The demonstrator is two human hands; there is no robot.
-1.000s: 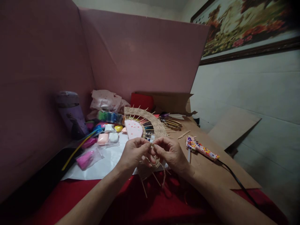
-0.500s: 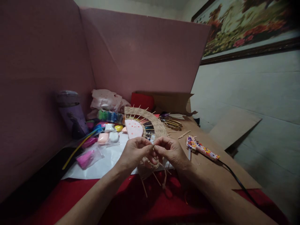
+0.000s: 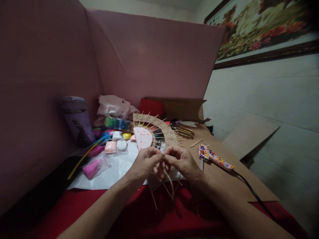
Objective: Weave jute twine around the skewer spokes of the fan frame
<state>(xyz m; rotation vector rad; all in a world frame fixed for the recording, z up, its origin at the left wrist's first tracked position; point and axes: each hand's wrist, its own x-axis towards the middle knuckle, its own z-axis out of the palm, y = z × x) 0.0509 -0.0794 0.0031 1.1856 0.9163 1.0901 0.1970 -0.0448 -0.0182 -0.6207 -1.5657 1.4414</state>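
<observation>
A round woven piece point(image 3: 163, 130) made of jute cord wound over radiating wooden sticks stands tilted in front of me, with a pink dotted card point(image 3: 144, 137) at its centre. My left hand point(image 3: 144, 164) and my right hand point(image 3: 181, 162) meet at its lower rim, both pinched on a strand of jute cord point(image 3: 170, 181) that loops down below my fingers. Bare stick ends point(image 3: 154, 200) poke out under my hands over the red cloth point(image 3: 149, 215).
Bags of coloured clay point(image 3: 93, 167) lie on white paper point(image 3: 112, 172) at left, beside a purple tumbler point(image 3: 77, 121). A floral glue gun point(image 3: 215, 158) with a black cable rests on brown cardboard point(image 3: 224, 179) at right. Gold rings point(image 3: 184, 132) lie behind. Pink boards wall the back.
The loose cord under my hands has swung into a longer loop. My hands stay pinched at the rim and have barely shifted.
</observation>
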